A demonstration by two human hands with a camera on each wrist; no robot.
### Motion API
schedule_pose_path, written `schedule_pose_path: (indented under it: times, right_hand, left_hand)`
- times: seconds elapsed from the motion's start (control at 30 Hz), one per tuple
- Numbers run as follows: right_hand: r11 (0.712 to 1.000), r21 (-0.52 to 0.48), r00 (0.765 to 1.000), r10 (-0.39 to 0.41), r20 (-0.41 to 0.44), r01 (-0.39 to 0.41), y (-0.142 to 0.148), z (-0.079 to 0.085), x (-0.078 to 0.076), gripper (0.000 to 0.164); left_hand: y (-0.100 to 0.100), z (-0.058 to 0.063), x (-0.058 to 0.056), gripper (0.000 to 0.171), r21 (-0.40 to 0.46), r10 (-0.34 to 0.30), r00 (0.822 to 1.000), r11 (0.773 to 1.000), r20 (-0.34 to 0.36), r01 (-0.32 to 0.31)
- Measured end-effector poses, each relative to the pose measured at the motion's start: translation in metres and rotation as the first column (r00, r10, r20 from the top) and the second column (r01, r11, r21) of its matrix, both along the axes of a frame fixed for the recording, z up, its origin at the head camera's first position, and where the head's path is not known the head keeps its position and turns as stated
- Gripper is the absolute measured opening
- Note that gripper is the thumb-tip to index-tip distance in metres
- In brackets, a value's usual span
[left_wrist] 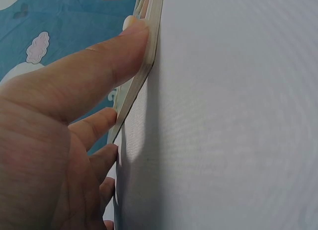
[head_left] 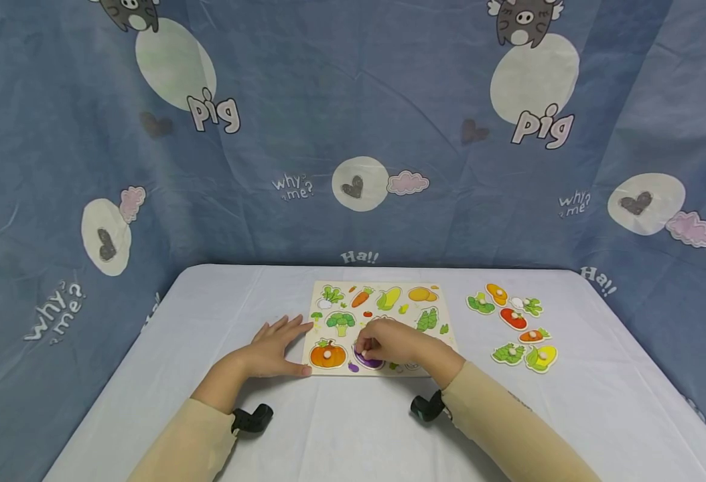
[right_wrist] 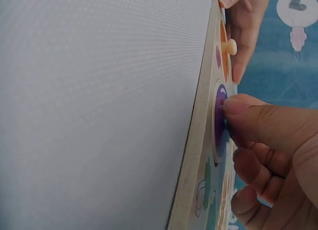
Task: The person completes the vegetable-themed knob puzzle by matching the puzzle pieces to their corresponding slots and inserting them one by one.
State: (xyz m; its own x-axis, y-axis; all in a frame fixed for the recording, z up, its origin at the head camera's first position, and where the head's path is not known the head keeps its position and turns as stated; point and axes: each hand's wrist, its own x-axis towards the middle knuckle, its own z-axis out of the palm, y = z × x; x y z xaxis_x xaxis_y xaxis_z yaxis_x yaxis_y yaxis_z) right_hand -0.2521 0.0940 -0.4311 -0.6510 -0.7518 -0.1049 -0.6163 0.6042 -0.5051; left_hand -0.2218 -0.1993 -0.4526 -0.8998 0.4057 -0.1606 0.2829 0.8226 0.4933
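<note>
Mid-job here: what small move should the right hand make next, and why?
Probably press the eggplant piece down gently to check that it sits flat. The right hand pinches it at the board, but whether it is fully seated is unclear, and the left hand touches the board's edge, which may help steady it.

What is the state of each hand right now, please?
Left hand: open, touching the puzzle board.
Right hand: closed, holding the eggplant piece by its knob.
</note>
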Motion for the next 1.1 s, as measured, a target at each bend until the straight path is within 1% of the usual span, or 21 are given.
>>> schedule_pose_path:
  times: [0.23, 0.5, 0.73, 0.9, 1.0, 1.1]
  right_hand:
    - [1.0, 0.009, 1.0, 0.018, -0.001, -0.018, 0.001, -0.0036, -0.0021, 0.006]
    - [1.0, -0.027, 0.999, -0.008, 0.047, 0.01, 0.0022, -0.0066, -0.0015, 0.007]
    - [0.999, -0.04, 1.0, -0.011, 0.022, 0.012, 0.0021, -0.0057, -0.0003, 0.007]
    - [0.999, -0.037, 1.0, -0.017, -0.001, 0.017, 0.0024, -0.0066, 0.0015, 0.007]
    - [1.0, -0.023, 1.0, -0.019, -0.013, 0.019, 0.0042, -0.0042, 0.0034, 0.007]
    - [0.999, -0.022, 0.999, -0.032, -0.008, 0.032, 0.0079, 0.0009, 0.0048, 0.009]
  left_hand:
    - [0.0003, 0.0002, -0.0001, 0.099, -0.004, -0.001, 1.0, 1.0, 0.005, 0.001]
    - [0.0004, -0.002, -0.0005, 0.1, -0.008, 0.005, 1.0, 1.0, 0.017, -0.005]
    - [0.0006, 0.0, -0.0009, 0.1, -0.007, 0.005, 1.0, 1.0, 0.01, -0.005]
    - [0.0008, -0.0007, -0.0003, 0.1, -0.01, 0.017, 1.0, 1.0, 0.013, -0.017]
    - [0.0003, -0.0007, 0.0002, 0.101, -0.006, 0.02, 1.0, 1.0, 0.015, -0.019]
    - [0.0004, -0.0002, -0.0003, 0.1, 0.001, 0.016, 1.0, 1.0, 0.011, -0.016]
